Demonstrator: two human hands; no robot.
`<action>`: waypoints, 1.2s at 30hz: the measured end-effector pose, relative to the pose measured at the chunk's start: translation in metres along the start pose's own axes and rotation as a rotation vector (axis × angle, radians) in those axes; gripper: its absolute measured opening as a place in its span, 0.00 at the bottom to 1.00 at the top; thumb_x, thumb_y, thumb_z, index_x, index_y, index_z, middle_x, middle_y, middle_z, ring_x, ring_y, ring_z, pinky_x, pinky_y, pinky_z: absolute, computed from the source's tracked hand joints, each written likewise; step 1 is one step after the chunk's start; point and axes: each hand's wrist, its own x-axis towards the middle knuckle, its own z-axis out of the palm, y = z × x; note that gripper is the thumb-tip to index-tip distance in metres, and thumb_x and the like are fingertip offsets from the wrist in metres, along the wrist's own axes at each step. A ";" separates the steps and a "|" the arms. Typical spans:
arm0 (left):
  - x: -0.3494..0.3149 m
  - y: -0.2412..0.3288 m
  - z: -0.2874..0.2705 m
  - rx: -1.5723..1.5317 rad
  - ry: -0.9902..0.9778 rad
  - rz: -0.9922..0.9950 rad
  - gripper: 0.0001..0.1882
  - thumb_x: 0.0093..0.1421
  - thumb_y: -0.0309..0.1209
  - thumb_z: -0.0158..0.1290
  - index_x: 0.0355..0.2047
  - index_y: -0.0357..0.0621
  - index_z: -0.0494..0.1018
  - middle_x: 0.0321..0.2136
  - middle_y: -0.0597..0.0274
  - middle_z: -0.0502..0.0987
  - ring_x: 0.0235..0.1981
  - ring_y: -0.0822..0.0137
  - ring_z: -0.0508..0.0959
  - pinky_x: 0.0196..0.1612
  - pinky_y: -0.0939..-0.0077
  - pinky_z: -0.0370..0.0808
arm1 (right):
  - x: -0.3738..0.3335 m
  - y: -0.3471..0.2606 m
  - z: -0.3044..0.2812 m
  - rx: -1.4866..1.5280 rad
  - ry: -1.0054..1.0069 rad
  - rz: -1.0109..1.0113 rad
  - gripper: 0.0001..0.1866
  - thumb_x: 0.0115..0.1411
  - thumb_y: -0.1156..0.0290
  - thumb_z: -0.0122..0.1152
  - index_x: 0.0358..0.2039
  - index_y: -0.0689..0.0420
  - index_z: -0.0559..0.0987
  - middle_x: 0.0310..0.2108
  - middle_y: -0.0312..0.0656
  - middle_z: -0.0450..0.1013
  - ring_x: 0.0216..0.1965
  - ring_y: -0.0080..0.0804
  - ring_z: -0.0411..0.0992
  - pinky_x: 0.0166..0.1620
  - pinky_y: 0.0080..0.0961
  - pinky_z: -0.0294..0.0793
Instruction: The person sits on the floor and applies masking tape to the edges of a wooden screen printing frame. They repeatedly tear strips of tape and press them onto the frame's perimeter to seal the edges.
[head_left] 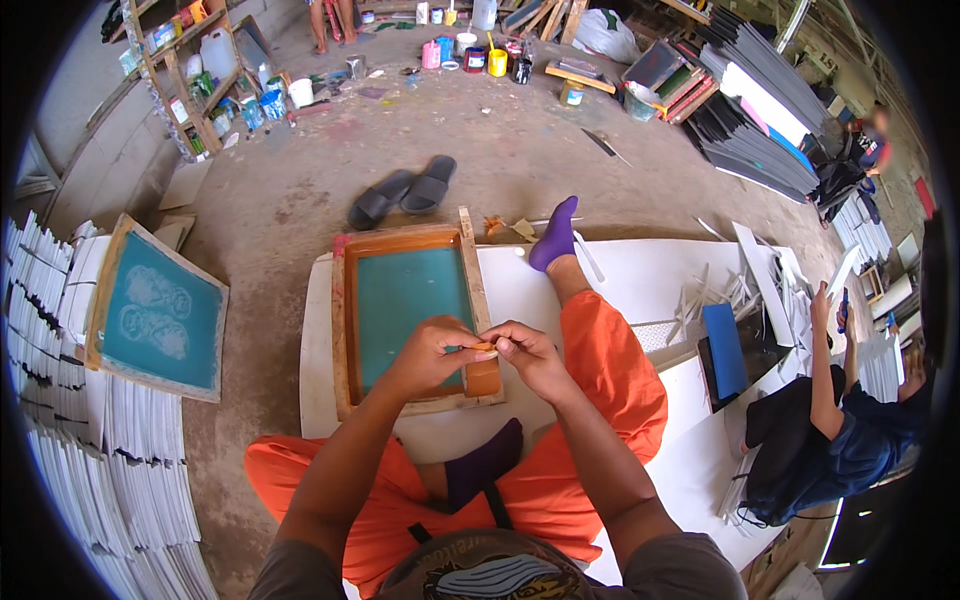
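In front of me lies a screen printing frame (472, 270) with a wooden border and teal mesh, its inner edges lined with brown tape. My left hand (440, 352) and my right hand (528, 356) meet over its near right corner. Both hands are closed, thumbs and fingers pinching a short piece of brown tape (484, 347) between them. Just below the fingers a wider brown piece, apparently tape (484, 380), shows against the frame's right side; whether it joins the pinched piece is hidden.
The frame rests on a white board (320, 300). Another teal screen (165, 305) leans on stacked white sheets (120, 480) at left. Black slides (430, 185) lie beyond. Paint containers (497, 62) stand farther back. At right, a person (850, 430) sits near white offcuts and a blue panel (725, 350).
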 end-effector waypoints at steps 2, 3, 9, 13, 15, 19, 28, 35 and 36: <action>0.001 -0.001 0.000 0.014 -0.004 -0.009 0.08 0.61 0.31 0.69 0.35 0.39 0.86 0.27 0.56 0.83 0.29 0.62 0.80 0.35 0.66 0.75 | -0.002 -0.002 0.000 0.009 0.010 -0.002 0.12 0.77 0.71 0.55 0.52 0.62 0.82 0.47 0.38 0.80 0.51 0.25 0.74 0.59 0.26 0.72; 0.002 -0.001 0.001 0.001 -0.018 -0.032 0.08 0.61 0.31 0.69 0.35 0.39 0.86 0.27 0.56 0.83 0.29 0.61 0.80 0.36 0.66 0.75 | -0.004 -0.005 0.001 0.012 0.018 -0.002 0.12 0.77 0.71 0.55 0.52 0.62 0.82 0.47 0.37 0.80 0.51 0.25 0.74 0.59 0.26 0.72; 0.009 -0.005 0.006 -0.010 -0.043 -0.020 0.08 0.60 0.32 0.69 0.36 0.40 0.87 0.28 0.57 0.84 0.31 0.61 0.80 0.38 0.66 0.76 | -0.009 -0.014 -0.005 0.150 0.081 0.102 0.09 0.74 0.71 0.60 0.48 0.61 0.82 0.45 0.36 0.80 0.50 0.23 0.74 0.57 0.25 0.71; 0.016 -0.003 0.013 -0.031 -0.062 -0.013 0.08 0.60 0.32 0.70 0.36 0.41 0.87 0.29 0.56 0.84 0.31 0.61 0.81 0.39 0.66 0.76 | -0.016 -0.014 -0.011 0.182 0.091 0.095 0.08 0.75 0.70 0.60 0.45 0.60 0.82 0.43 0.35 0.79 0.47 0.21 0.72 0.55 0.24 0.71; 0.020 -0.002 0.016 -0.011 -0.081 -0.015 0.08 0.60 0.32 0.70 0.36 0.41 0.87 0.29 0.56 0.84 0.32 0.60 0.81 0.39 0.66 0.76 | -0.018 -0.012 -0.015 0.175 0.108 0.087 0.07 0.75 0.69 0.60 0.43 0.60 0.81 0.41 0.33 0.78 0.45 0.19 0.71 0.53 0.24 0.71; 0.022 0.000 0.020 0.026 -0.094 -0.008 0.09 0.59 0.31 0.70 0.37 0.41 0.87 0.29 0.56 0.85 0.32 0.61 0.81 0.38 0.66 0.76 | -0.020 -0.009 -0.016 0.186 0.136 0.069 0.06 0.75 0.70 0.59 0.40 0.57 0.78 0.37 0.31 0.75 0.41 0.18 0.69 0.50 0.22 0.70; 0.015 0.010 0.030 0.059 0.072 -0.055 0.08 0.58 0.27 0.71 0.37 0.39 0.87 0.27 0.55 0.83 0.30 0.63 0.81 0.34 0.70 0.75 | -0.019 -0.007 0.011 0.067 0.423 -0.150 0.04 0.75 0.73 0.57 0.41 0.58 0.75 0.33 0.31 0.72 0.34 0.18 0.67 0.41 0.20 0.71; 0.035 0.037 0.038 0.183 0.213 0.074 0.09 0.58 0.28 0.70 0.38 0.39 0.87 0.27 0.52 0.83 0.27 0.59 0.81 0.32 0.67 0.75 | -0.017 -0.021 0.012 -0.255 0.692 -0.363 0.18 0.68 0.71 0.67 0.53 0.61 0.72 0.46 0.43 0.74 0.43 0.30 0.74 0.47 0.29 0.76; 0.038 0.039 0.037 0.214 0.216 0.084 0.09 0.58 0.28 0.70 0.38 0.38 0.87 0.27 0.52 0.83 0.27 0.58 0.81 0.31 0.67 0.75 | -0.018 -0.023 0.016 -0.239 0.751 -0.381 0.23 0.66 0.69 0.70 0.56 0.61 0.71 0.50 0.46 0.73 0.46 0.32 0.74 0.49 0.31 0.76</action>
